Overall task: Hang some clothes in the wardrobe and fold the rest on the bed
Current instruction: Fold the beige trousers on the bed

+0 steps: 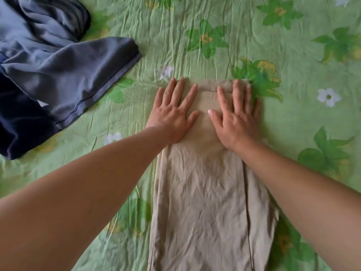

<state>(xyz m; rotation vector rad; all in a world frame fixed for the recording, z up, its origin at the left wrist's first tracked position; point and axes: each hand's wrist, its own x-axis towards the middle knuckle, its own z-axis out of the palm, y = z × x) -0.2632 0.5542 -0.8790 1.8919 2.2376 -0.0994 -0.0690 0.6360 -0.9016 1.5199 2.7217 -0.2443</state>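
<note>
Flattening the far end of the beige trousers with both palms. Pressing down through the left hand, fingers straight and fanned apart, clamped on nothing. Matching it with the right hand just alongside, fingers straight too and a little closer together, thumb angled in toward the other thumb. Gripping no cloth at all, only leaning on it. Most likely smoothing the layers and pinning them so the edges stay lined up ahead of the next fold.

Lying flat with the green floral bedsheet directly beneath the trousers and showing on either side. Running lengthwise from under the hands back toward the body and out past the near edge of view, so no telling the full length. Seems folded in half lengthwise, one leg over the other, with a lower layer peeking out along the trousers' right side. Heavily creased across the middle, with a seam or pocket line at the far end between the two hands. Thin, light cloth by the look of it, probably quick to slip out of line once released.

Well apart, left of the trousers and beyond them: a grey garment heap with a dark navy piece tucked against it, presumably waiting for sorting.
</note>
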